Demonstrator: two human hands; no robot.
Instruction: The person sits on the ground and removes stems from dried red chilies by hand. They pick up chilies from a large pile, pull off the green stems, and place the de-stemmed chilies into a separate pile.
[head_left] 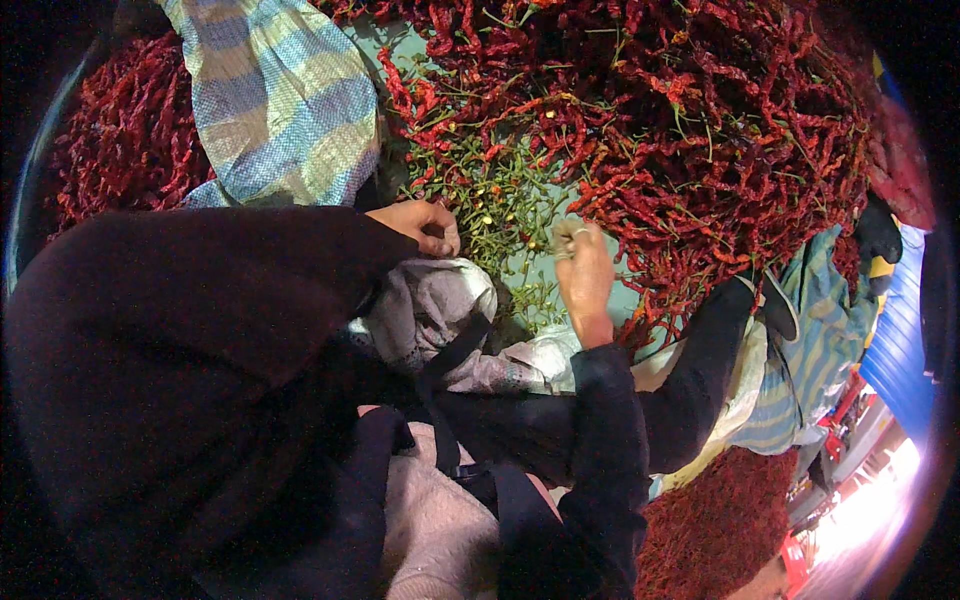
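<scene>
My left hand (428, 226) is curled at the near left edge of a scatter of green chilli stems and caps (495, 205). Its fingers are closed, and what they hold, if anything, is hidden. To the right, my right hand (585, 268) is raised with bent fingers pressed together near the big heap of wrinkled red chillies (720, 130). A pale bit shows at its fingertips, too small to name. Between the hands, stems lie loose on a light green-grey sheet (541, 215).
A checked woven sack (290, 100) stands at far left, beside another mass of red chillies (125, 135). Pale grey cloth (440, 305) covers my lap. A striped sack (785, 400) and a shoe (779, 307) are at right. More dark red chillies (720, 520) lie lower right.
</scene>
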